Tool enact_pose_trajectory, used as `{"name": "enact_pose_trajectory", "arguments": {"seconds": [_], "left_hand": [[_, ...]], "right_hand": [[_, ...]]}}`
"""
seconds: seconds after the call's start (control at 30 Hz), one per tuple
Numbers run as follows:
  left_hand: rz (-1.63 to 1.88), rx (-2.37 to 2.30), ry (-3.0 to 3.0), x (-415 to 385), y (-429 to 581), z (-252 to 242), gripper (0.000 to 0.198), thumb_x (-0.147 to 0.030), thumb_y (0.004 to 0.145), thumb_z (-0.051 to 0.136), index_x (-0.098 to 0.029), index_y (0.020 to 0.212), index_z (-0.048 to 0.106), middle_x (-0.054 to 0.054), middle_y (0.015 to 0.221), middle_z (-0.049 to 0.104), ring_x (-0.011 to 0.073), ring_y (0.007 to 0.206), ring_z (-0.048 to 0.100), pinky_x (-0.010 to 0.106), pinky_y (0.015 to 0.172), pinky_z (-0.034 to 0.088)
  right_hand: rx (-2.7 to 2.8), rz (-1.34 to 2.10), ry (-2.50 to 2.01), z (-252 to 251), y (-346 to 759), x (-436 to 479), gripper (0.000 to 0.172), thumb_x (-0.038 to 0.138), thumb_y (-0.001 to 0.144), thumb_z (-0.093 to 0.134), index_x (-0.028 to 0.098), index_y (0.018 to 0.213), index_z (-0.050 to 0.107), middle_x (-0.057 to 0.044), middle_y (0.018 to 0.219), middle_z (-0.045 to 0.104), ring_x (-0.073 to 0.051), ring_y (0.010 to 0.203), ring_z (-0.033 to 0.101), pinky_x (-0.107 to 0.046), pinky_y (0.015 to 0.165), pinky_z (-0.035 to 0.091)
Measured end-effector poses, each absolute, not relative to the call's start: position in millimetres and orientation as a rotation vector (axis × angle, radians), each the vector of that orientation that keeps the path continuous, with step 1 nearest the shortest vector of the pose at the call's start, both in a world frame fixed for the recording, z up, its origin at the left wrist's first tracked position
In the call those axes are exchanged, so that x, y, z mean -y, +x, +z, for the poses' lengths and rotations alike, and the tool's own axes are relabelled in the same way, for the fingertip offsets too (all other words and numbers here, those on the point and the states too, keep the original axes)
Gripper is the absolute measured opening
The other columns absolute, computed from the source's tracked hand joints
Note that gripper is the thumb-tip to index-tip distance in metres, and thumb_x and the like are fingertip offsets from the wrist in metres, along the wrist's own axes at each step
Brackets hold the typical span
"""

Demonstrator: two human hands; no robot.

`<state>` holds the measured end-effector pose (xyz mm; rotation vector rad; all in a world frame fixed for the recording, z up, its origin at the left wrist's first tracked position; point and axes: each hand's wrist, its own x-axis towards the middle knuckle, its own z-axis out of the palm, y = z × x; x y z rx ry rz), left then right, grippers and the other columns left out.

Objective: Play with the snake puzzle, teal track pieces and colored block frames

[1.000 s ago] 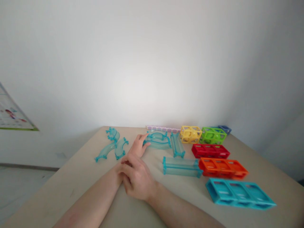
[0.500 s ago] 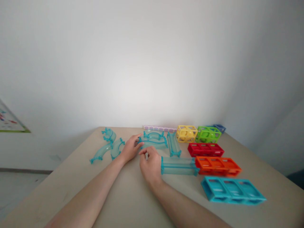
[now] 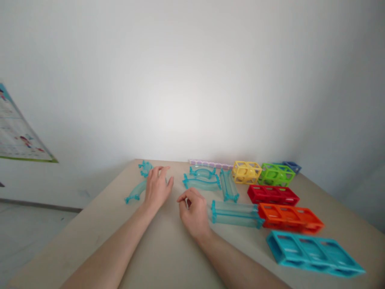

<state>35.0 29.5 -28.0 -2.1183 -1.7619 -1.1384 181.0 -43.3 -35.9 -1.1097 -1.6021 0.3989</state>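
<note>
My left hand (image 3: pixel 158 187) is held with fingers apart over the left group of clear teal track pieces. It hides part of a curved track piece (image 3: pixel 136 192), and another curved piece seen there before is covered. Behind it lies a short, rounded teal piece (image 3: pixel 145 167). My right hand (image 3: pixel 194 210) rests on the table, fingers curled in and nothing visible in them. Just right of its knuckles is a straight teal track piece (image 3: pixel 236 213). Farther back sit a wavy track piece (image 3: pixel 202 184), an arched piece (image 3: pixel 203 171) and another straight piece (image 3: pixel 229 185).
Along the right side of the table (image 3: pixel 162 257) stand yellow (image 3: pixel 246 172), green (image 3: pixel 276 174), red (image 3: pixel 273 194), orange (image 3: pixel 290 218) and teal (image 3: pixel 314 253) open-frame blocks. A blue block (image 3: pixel 291 167) and a lilac strip (image 3: pixel 210 164) lie near the wall.
My left hand has left the wavy track piece and moved left over the curved pieces, its fingers spreading. My right hand stays curled near the straight piece. The camera view has shifted slightly left.
</note>
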Motion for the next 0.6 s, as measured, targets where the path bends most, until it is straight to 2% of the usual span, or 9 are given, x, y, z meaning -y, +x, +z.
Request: {"name": "enact_pose_trajectory", "arguments": {"seconds": [0.1,0.2,0.4,0.6], "left_hand": [[-0.764,2.174,-1.870,-32.3,10.7,-21.3,0.059,-0.046,0.075,0.059,-0.013,0.124,0.055,0.022,0.118,0.050,0.0393,0.112,0.050,0.049,0.092,0.042],[-0.533,2.366,-1.890,-38.7,-4.0,-21.1,0.063,-0.055,0.070,0.059,-0.015,0.119,0.058,0.022,0.115,0.050,0.0401,0.106,0.054,0.050,0.088,0.043],[-0.461,2.482,-1.925,-37.4,-2.9,-19.8,0.053,-0.056,0.069,0.056,-0.027,0.114,0.062,0.020,0.123,0.044,0.0432,0.111,0.049,0.056,0.086,0.041],[-0.436,2.480,-1.964,-33.1,0.8,-15.9,0.055,-0.056,0.067,0.057,-0.023,0.111,0.063,0.020,0.126,0.043,0.0436,0.110,0.051,0.053,0.086,0.041]], "right_hand": [[1.612,0.417,-1.114,-34.5,179.6,44.6,0.020,0.004,0.068,0.046,0.018,0.065,0.061,0.000,0.068,0.056,-0.013,0.064,0.051,-0.024,0.059,0.034],[1.627,0.429,-1.112,-32.6,178.2,45.9,0.021,0.003,0.066,0.046,0.018,0.064,0.061,0.000,0.068,0.056,-0.013,0.062,0.050,-0.024,0.058,0.035],[1.653,0.467,-1.140,-32.6,177.8,45.6,0.021,0.003,0.066,0.047,0.018,0.063,0.061,-0.001,0.068,0.058,-0.012,0.061,0.052,-0.023,0.058,0.037],[1.707,0.517,-1.181,-37.7,177.2,44.0,0.022,0.002,0.066,0.048,0.018,0.066,0.063,-0.001,0.070,0.060,-0.012,0.060,0.052,-0.023,0.059,0.038]]}}
